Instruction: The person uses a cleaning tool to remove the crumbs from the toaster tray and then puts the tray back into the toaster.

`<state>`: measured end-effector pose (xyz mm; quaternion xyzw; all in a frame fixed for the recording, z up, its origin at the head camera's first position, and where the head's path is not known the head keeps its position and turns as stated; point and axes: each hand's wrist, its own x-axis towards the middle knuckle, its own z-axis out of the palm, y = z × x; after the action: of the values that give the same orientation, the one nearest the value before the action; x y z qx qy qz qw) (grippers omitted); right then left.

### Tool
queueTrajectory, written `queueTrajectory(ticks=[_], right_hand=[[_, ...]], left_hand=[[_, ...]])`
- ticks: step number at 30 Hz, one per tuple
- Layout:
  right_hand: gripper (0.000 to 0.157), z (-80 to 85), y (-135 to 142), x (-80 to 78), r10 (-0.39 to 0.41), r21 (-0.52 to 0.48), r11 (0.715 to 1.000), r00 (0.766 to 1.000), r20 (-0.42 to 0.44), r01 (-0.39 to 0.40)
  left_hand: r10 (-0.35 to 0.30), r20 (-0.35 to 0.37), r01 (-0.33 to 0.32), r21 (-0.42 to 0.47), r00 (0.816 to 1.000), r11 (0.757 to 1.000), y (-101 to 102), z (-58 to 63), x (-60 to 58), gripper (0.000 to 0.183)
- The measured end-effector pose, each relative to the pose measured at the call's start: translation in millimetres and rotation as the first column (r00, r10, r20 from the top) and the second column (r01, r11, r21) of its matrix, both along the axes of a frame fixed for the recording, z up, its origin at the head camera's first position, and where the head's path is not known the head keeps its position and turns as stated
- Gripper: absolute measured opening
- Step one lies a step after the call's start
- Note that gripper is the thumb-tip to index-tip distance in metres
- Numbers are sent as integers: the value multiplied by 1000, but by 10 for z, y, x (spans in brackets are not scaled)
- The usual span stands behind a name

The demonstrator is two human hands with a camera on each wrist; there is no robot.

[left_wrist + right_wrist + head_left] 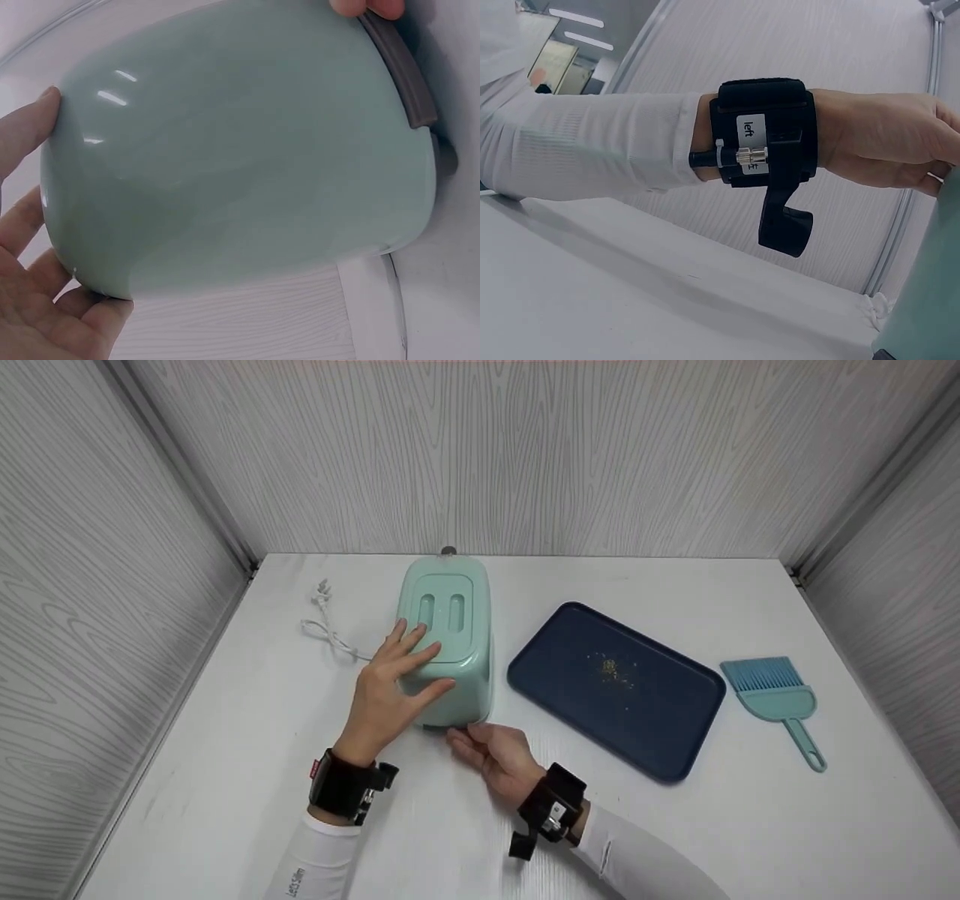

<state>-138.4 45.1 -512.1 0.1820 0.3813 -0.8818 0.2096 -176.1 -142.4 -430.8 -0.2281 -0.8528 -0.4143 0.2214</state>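
Observation:
A mint-green toaster [444,622] with two slots in its top cover stands left of the table's middle, one end toward me. My left hand [390,682] rests on its near top corner, fingers spread over the cover and thumb across the end. Low on that end runs a dark grey crumb tray [401,71]. My right hand [499,754] is at the foot of the end, its fingertips pinching the crumb tray's edge. Only those fingertips [367,6] show in the left wrist view. The right wrist view catches the left forearm and hand beside the toaster's side.
Right of the toaster lies a dark blue tray [570,690] with a small heap of crumbs [611,667]. A teal brush nested in a small dustpan [776,701] lies farther right. The toaster's white cord and plug [322,615] lie to its left. Pale panels wall the table's back and sides.

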Motion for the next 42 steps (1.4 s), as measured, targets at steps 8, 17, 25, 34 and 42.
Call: queueTrajectory(ticks=[8,17,25,34,42], right_hand=[[38,3,-2,-15,-19,-7,1000,1000,-1,19],[39,-5,-15,-14,-9,-21,1000,1000,13,9],[36,8,-33,-20,-28,-24,999,1000,7,28],[34,-8,-54,-24,-55,-34,998,998,-12,54],[31,-18,-55,-48,-51,-29,998,999,-4,51]], left_hand=[[-23,23,23,10,999,1000,3,21,-5,55],[-14,47,13,11,999,1000,-17,17,-15,56],[-8,58,8,-5,998,1000,-25,36,-22,54],[-8,60,9,-9,998,1000,-30,33,-37,54],[-6,46,7,-15,999,1000,-28,32,-39,54]])
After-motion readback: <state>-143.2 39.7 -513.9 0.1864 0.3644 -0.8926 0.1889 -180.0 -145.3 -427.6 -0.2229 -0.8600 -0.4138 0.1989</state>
